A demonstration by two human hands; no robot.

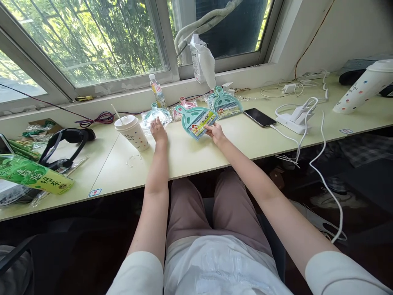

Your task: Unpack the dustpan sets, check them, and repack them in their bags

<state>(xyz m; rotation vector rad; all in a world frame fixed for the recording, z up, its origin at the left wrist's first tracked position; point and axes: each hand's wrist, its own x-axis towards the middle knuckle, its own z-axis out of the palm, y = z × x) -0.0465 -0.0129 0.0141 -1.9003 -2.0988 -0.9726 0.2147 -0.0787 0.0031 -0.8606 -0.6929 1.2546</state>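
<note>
On the pale desk (pixel 190 155) my right hand (pixel 215 132) pinches the lower right corner of a teal mini dustpan-and-brush set (pixel 196 119) with a yellow label. My left hand (pixel 159 130) reaches toward the window with its fingers laid on a clear-wrapped teal set (pixel 154 114). A pink set (pixel 183 105) lies just behind the one I hold. Another wrapped teal set (pixel 226 104) rests to the right of it.
A dotted paper cup with straw (pixel 132 132) stands left of my left hand. A water bottle (pixel 158 91) is by the sill. A phone (pixel 259 117) and white charger with cables (pixel 295 119) lie right. Black headphones (pixel 66 144) and green packets (pixel 32 175) sit left.
</note>
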